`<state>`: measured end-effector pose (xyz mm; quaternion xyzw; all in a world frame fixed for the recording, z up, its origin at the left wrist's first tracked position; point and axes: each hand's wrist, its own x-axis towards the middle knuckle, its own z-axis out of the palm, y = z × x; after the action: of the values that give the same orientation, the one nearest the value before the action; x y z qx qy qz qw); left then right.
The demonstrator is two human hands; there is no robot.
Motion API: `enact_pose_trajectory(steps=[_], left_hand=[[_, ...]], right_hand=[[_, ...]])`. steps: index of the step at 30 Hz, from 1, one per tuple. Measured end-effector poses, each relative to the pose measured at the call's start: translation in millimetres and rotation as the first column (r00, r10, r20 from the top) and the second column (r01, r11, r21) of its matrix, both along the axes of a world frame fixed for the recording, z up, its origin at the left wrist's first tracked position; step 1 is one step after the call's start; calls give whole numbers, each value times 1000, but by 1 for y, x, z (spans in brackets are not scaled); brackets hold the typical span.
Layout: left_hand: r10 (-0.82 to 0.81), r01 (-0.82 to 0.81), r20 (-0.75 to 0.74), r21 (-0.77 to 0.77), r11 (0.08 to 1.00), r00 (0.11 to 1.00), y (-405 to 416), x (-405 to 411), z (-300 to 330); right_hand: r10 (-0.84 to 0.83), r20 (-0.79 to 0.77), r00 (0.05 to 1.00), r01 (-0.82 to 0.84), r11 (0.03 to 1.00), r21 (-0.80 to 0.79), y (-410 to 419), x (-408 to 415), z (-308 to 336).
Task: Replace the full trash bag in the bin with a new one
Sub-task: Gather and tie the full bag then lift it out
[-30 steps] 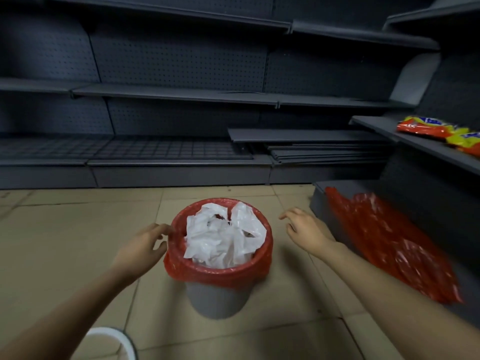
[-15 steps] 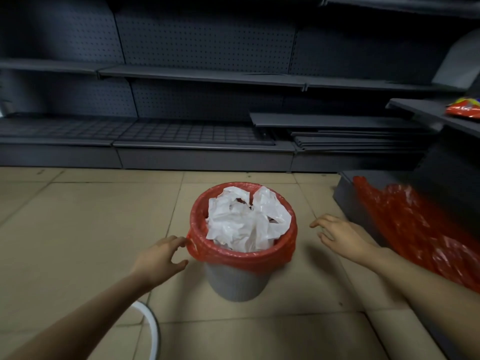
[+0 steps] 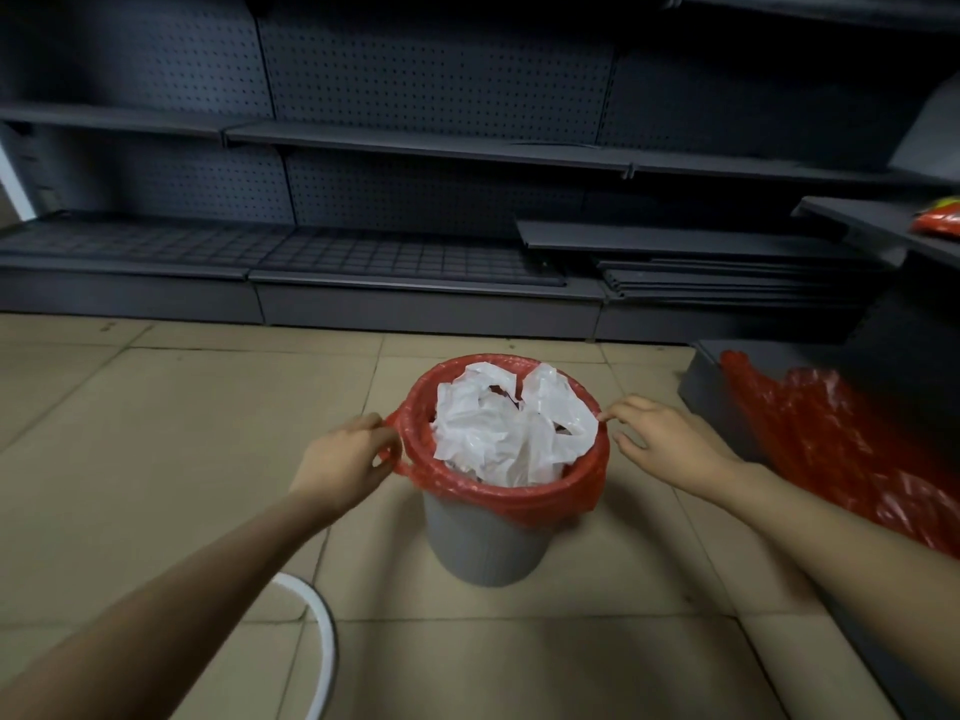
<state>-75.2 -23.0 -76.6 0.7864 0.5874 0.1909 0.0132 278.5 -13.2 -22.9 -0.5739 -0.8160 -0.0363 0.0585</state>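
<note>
A grey bin [image 3: 485,537] stands on the tiled floor [image 3: 156,459], lined with a red trash bag [image 3: 519,493] stuffed with crumpled white plastic [image 3: 511,433]. The left hand [image 3: 345,459] pinches the bag's handle loop at the left rim. The right hand [image 3: 667,441] reaches the right rim with loosely spread fingers, its fingertip seemingly touching the bag. A spare red bag [image 3: 841,449] lies on the low shelf base to the right.
</note>
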Motion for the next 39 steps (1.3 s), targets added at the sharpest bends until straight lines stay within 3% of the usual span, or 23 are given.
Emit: enact_pose_trajectory(steps=[8,13,17,21,28,39], left_hand=[[-18,-17,150,225,974,989,11,17,75],[-42,-8,148,323,946,988,24,46,102],[-28,-29,200,279,960,979,24,57,106],[-141,74,241,268,960,960,11,88,112],[-318,307,115,103,946,941,-2,172,76],[-341,337,-147,-49,940,929,5,188,33]], right_hand=[[12,3,1000,-12,1000,9,-7,0,10],[-22,19,1000,22,1000,-6,-11,12,13],[-26,19,999,27,999,-46,-17,23,7],[-21,45,999,24,997,-75,-21,32,0],[-21,61,998,27,996,-89,-17,42,-2],[-3,67,998,9,995,-95,-22,59,-12]])
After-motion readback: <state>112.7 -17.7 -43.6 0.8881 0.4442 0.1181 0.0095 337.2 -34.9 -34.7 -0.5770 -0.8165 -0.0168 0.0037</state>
